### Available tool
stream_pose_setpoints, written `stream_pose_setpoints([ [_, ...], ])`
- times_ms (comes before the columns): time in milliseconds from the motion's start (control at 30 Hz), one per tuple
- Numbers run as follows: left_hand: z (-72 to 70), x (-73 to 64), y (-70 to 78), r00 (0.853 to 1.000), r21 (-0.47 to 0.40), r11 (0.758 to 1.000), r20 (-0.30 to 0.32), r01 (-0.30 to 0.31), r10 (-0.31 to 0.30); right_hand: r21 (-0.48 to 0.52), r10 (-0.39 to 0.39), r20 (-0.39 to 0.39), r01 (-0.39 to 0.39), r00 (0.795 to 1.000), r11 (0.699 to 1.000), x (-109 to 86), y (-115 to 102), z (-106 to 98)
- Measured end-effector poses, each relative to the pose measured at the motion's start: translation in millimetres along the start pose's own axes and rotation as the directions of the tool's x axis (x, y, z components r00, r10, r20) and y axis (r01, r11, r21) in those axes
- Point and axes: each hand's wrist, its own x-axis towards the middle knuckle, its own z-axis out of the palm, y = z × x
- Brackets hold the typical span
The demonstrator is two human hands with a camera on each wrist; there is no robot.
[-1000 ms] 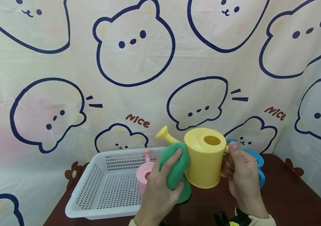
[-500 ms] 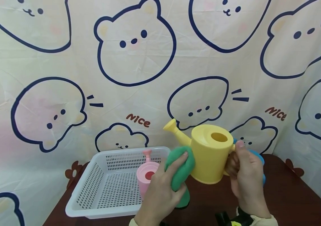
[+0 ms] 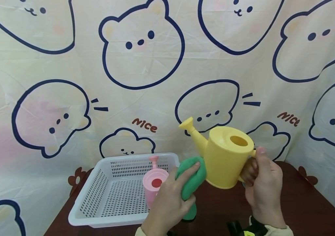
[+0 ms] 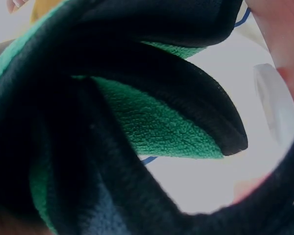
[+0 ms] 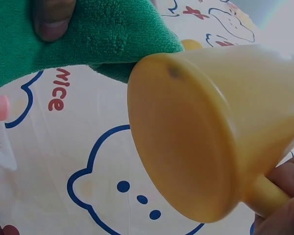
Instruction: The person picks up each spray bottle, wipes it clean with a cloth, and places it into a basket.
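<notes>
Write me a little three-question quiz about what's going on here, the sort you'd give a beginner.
1. Fill in: the left hand holds a green ____.
2. True or false: the right hand holds the yellow watering can by its handle.
3. What sits in the white basket?
a) a loaf of bread
b) a pink watering can
c) a wooden spoon

Key: 1. cloth; 2. true; 3. b

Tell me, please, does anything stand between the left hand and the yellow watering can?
Yes, the green cloth, which the left hand holds: it lies between that hand and the spout side of the yellow watering can. Nothing else visible stands between them.
</notes>
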Motion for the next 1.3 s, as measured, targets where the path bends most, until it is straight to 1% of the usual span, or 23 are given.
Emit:
stream_pose_setpoints([
  [200,-0.8,-1.1,0.2,0.999,0.004,1.0,0.027,0.025,-0.025,-0.03,-0.001,-0.018,0.001,1.0,1.0,-0.6,0.3,2.1],
  [433,-1.5,-1.6,0.4,0.999,0.003,1.0,0.025,0.027,-0.027,-0.029,0.005,0.0,-0.005,1.0,1.0,-0.8,1.6,0.9],
  [667,-2.3,-2.3,0.2,1.0,0.002,1.0,-0.011,-0.004,0.004,-0.094,0.037,-0.003,-0.037,0.999,0.995,-3.1,0.4,3.2],
  [933,-3.8,-1.9,2.2,1.0,-0.011,1.0,-0.021,0.021,-0.021,-0.127,0.027,0.051,-0.021,0.998,0.992,-2.3,4.1,5.2],
  [1067,-4.5,-1.2,3.3,0.999,-0.02,1.0,-0.034,0.025,-0.025,-0.161,0.049,0.044,-0.041,0.998,0.986,-3.4,3.9,6.1],
  [1167,-4.6,-0.7,3.7,0.998,-0.026,0.999,-0.052,0.02,-0.022,-0.183,0.058,0.047,-0.048,0.997,0.982,-3.8,3.3,6.8],
  [1300,-4.6,-0.2,3.1,0.997,-0.035,0.999,-0.08,-0.002,-0.001,-0.201,0.056,0.055,-0.044,0.997,0.979,-4.8,3.0,7.8],
])
